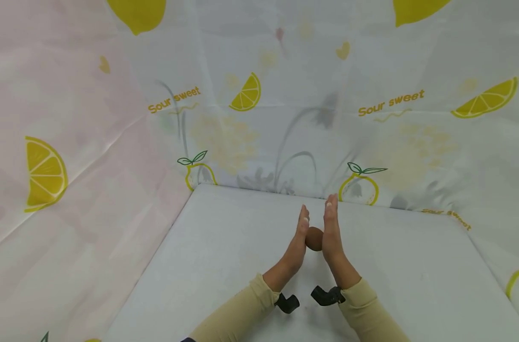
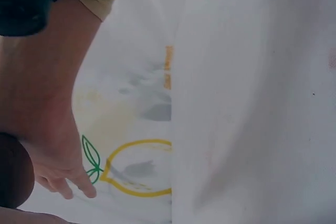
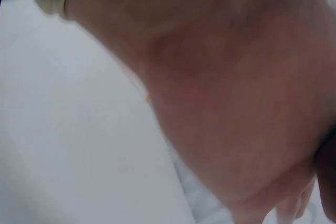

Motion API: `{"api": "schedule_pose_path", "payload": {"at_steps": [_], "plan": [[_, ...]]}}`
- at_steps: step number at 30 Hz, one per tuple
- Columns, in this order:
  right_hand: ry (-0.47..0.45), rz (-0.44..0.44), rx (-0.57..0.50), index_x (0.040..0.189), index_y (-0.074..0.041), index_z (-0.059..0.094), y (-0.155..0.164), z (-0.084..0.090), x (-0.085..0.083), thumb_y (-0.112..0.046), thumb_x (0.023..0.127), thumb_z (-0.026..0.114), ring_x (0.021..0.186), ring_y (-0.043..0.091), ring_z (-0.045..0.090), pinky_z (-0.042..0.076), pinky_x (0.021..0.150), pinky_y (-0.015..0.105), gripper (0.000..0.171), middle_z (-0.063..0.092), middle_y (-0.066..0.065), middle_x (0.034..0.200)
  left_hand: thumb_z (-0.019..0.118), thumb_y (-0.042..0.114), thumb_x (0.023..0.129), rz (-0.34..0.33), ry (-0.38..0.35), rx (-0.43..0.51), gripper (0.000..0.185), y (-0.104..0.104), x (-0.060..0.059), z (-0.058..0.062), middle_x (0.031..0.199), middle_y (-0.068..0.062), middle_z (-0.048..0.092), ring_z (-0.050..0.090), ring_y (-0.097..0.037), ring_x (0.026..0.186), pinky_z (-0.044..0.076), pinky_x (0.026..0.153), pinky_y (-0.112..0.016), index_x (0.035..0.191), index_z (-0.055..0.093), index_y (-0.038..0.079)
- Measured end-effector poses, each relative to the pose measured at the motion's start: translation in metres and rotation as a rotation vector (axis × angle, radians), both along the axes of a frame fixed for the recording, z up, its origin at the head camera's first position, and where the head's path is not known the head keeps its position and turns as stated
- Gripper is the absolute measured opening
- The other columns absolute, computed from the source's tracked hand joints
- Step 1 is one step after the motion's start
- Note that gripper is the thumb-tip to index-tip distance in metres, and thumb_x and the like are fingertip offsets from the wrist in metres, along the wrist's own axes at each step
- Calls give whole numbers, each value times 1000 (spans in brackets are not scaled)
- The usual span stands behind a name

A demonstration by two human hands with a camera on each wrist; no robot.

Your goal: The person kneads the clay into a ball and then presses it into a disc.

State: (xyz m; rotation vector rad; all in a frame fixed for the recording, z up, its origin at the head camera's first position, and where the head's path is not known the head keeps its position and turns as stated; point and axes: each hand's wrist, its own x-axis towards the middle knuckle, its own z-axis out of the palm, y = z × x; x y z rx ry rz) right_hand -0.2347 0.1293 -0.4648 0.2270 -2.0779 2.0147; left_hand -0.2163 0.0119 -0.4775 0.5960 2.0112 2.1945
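A small brown egg-shaped object (image 1: 314, 239) sits between the two palms, above the white tabletop in the head view. On its left side the left hand (image 1: 299, 240) presses with straight fingers pointing up and away. Facing it, the right hand (image 1: 331, 230) presses from the other side, fingers also straight. Part of the brown object (image 2: 14, 171) shows at the left edge of the left wrist view, against a palm. The right wrist view has a blurred palm filling much of it, with the object (image 3: 328, 177) cut off at the right edge.
A white tabletop (image 1: 225, 228) lies under the hands. Behind and to the left stand walls of pale sheeting (image 1: 259, 142) printed with lemons and words. A black wrist camera (image 1: 328, 296) juts inward from the right cuff, another (image 1: 288, 304) from the left.
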Motion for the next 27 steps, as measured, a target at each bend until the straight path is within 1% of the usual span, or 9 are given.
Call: {"api": "schedule_pose_path", "payload": {"at_steps": [3, 5, 9, 13, 16, 19, 21, 24, 27], "plan": [[-14, -19, 2, 164, -13, -5, 3, -7, -2, -47, 109, 25, 155, 15, -1, 0, 124, 45, 71, -1, 0, 170, 13, 60, 107, -9, 23, 12, 77, 1, 1, 0, 171, -4, 1, 1, -22, 156, 4, 123, -55, 164, -7, 14], [-15, -18, -6, 164, -12, -6, 4, -12, -2, -46, 109, 24, 155, 16, -2, -2, 124, 46, 70, -2, 0, 170, 13, 61, 106, 2, 41, 12, 77, 1, 0, 1, 171, -2, 0, 0, -20, 156, 2, 123, -54, 164, -7, 14], [-18, 8, -9, 163, -15, -9, 1, -20, 1, -43, 110, 20, 156, 19, -3, -3, 124, 48, 67, -5, 0, 170, 14, 61, 106, 46, 63, 30, 77, -1, -2, 4, 171, -2, -2, -2, -17, 156, 1, 123, -52, 164, -7, 14], [-13, 15, 9, 163, -17, -11, -5, -24, 8, -43, 110, 18, 156, 20, -2, -3, 124, 49, 65, -5, -1, 170, 16, 60, 106, 90, 69, 51, 78, -3, -4, 9, 171, -6, -4, -2, -18, 155, 1, 123, -51, 164, -6, 12], [11, 5, 20, 163, -20, -12, -11, -26, 13, -41, 111, 19, 156, 18, 0, -2, 124, 49, 64, -4, -2, 170, 17, 59, 106, 113, 64, 61, 78, -3, -7, 12, 171, -7, -4, -3, -19, 155, 1, 123, -51, 164, -5, 11], [64, -10, 38, 162, -21, -12, -17, -27, 19, -35, 112, 22, 156, 19, 2, 3, 123, 51, 63, -3, -1, 170, 18, 58, 106, 127, 52, 66, 77, -3, -9, 14, 171, -4, -4, -3, -18, 155, 1, 124, -50, 164, -5, 12], [91, -23, 54, 163, -19, -12, -20, -26, 23, -32, 112, 23, 156, 20, 4, 6, 123, 52, 63, -1, -1, 170, 19, 58, 106, 133, 43, 65, 77, -3, -11, 14, 171, -3, -4, -3, -17, 155, 1, 124, -51, 164, -6, 13], [117, -34, 62, 163, -19, -10, -24, -24, 27, -30, 112, 24, 156, 20, 6, 10, 122, 53, 62, 1, -2, 170, 20, 58, 106, 140, 44, 58, 77, -3, -12, 13, 171, -2, -4, -4, -18, 155, 0, 123, -52, 164, -5, 13], [135, -31, 53, 163, -19, -10, -25, -19, 29, -30, 112, 24, 156, 19, 6, 12, 122, 53, 63, 2, -3, 170, 20, 58, 106, 145, 43, 54, 77, -2, -13, 10, 171, -2, -4, -4, -18, 155, 0, 123, -52, 164, -4, 13]]}}
